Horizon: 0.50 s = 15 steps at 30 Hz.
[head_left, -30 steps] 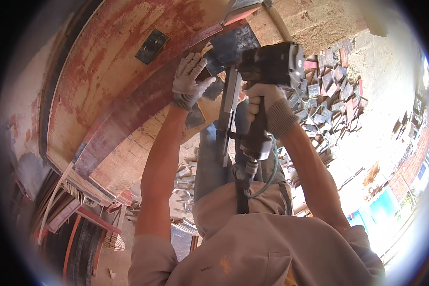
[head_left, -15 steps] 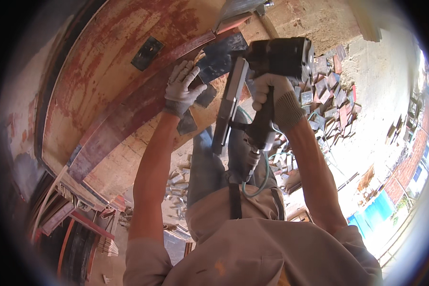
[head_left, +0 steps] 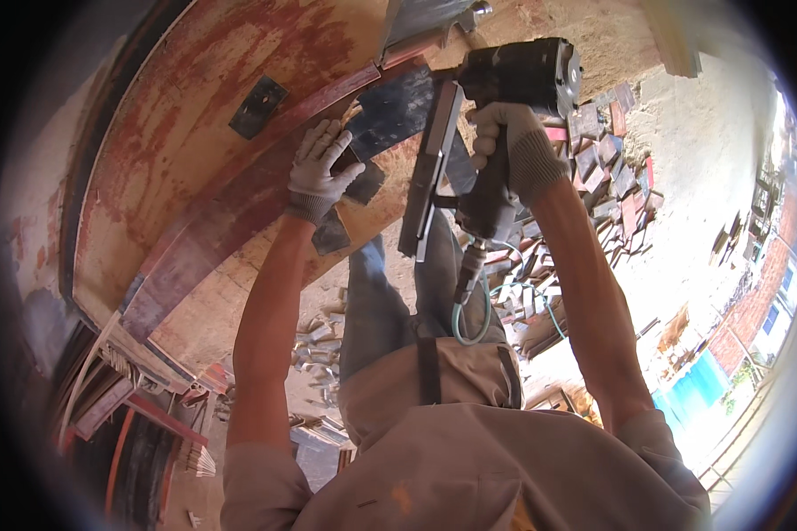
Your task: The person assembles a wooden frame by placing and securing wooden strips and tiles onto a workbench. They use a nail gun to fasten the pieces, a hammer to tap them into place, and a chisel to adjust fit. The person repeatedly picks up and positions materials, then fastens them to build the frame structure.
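A black pneumatic nailer (head_left: 489,200) is gripped by the right hand (head_left: 510,146); the open left hand (head_left: 321,170) is laid on reddish board (head_left: 239,190).

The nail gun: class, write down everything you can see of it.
The nail gun has a bulky black body, apparently plastic or metal. A long, straight grey magazine slants beside its handle, which the gloved right hand grips. A coupling at the handle's lower end joins a teal hose. Its nose is close to a dark plate; whether they touch is unclear.
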Each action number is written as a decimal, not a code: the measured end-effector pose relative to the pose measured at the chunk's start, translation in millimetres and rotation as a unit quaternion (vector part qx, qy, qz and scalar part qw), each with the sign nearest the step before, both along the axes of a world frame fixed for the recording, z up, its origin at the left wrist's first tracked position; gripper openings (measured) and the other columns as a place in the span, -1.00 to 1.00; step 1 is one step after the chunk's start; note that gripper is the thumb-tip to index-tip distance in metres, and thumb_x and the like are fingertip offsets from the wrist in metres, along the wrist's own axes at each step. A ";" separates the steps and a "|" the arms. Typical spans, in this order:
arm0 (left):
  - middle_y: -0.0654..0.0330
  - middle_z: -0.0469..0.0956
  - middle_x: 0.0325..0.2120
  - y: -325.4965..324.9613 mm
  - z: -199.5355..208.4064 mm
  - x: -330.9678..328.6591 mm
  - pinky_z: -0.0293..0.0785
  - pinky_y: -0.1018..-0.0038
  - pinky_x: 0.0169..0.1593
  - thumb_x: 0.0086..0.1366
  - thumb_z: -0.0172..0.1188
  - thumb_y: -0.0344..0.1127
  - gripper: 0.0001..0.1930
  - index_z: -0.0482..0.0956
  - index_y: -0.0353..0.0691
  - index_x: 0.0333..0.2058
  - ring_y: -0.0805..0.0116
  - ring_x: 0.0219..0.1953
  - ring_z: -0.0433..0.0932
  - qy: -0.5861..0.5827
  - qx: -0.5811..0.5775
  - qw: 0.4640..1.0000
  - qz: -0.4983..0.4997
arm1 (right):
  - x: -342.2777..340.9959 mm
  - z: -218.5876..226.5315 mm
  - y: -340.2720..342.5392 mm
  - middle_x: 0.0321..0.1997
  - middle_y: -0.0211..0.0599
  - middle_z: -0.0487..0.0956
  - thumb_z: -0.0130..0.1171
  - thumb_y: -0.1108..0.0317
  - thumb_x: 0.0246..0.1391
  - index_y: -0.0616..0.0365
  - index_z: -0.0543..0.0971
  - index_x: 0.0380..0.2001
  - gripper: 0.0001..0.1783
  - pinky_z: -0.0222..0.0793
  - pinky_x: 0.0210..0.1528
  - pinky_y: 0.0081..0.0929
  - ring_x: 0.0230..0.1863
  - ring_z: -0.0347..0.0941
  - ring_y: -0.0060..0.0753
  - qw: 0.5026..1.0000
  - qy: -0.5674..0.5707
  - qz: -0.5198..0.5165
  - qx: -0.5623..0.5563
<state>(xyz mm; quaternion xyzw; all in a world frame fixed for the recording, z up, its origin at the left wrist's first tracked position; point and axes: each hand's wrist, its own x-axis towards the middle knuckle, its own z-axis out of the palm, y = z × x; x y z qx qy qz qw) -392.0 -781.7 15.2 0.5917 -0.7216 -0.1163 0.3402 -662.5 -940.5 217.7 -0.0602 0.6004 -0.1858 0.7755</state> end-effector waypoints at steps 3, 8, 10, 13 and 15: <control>0.05 0.58 0.26 0.8 3.0 -0.7 0.39 -0.02 0.41 0.08 0.61 -0.14 -0.31 0.64 -0.15 0.21 -0.04 0.34 0.50 0.003 0.014 1.000 0.010 | -3.9 2.1 17.1 -0.64 -0.61 0.11 0.11 0.47 0.19 -0.09 0.28 -0.60 -0.67 0.17 -0.57 -0.39 -0.68 0.07 -0.54 0.998 0.024 0.019 -0.049; 0.03 0.58 0.25 1.6 6.5 1.3 0.39 -0.01 0.41 0.08 0.61 -0.16 -0.33 0.65 -0.16 0.19 -0.04 0.33 0.51 -0.006 0.024 1.000 -0.001 | -13.4 -10.1 44.3 -0.64 -0.52 0.21 0.12 0.42 0.17 0.01 0.38 -0.58 -0.76 0.26 -0.56 -0.38 -0.68 0.17 -0.49 0.997 0.073 0.021 -0.022; 0.02 0.58 0.25 2.7 9.0 1.1 0.39 -0.01 0.41 0.08 0.60 -0.16 -0.33 0.65 -0.16 0.19 -0.04 0.33 0.50 -0.009 0.033 0.999 0.000 | -15.6 -12.6 48.6 -0.67 -0.37 0.34 0.12 0.40 0.12 0.06 0.40 -0.65 -0.74 0.38 -0.58 -0.35 -0.69 0.28 -0.40 0.995 0.098 0.013 -0.022; 0.02 0.56 0.27 2.4 15.0 -1.5 0.37 -0.04 0.41 0.09 0.59 -0.12 -0.33 0.65 -0.15 0.19 -0.04 0.36 0.47 -0.035 0.054 0.998 0.012 | -17.6 -12.0 53.7 -0.66 -0.37 0.37 0.18 0.38 0.10 0.09 0.44 -0.63 -0.75 0.37 -0.59 -0.39 -0.68 0.33 -0.41 0.995 0.079 0.047 -0.034; 0.03 0.53 0.30 5.1 23.1 -0.7 0.35 -0.04 0.42 0.06 0.60 -0.09 -0.28 0.62 -0.14 0.22 -0.02 0.38 0.44 -0.038 0.085 0.996 0.004 | -23.6 -10.4 57.1 -0.65 -0.39 0.38 0.19 0.36 0.11 0.09 0.47 -0.64 -0.74 0.37 -0.60 -0.39 -0.68 0.33 -0.42 0.995 0.069 0.069 -0.034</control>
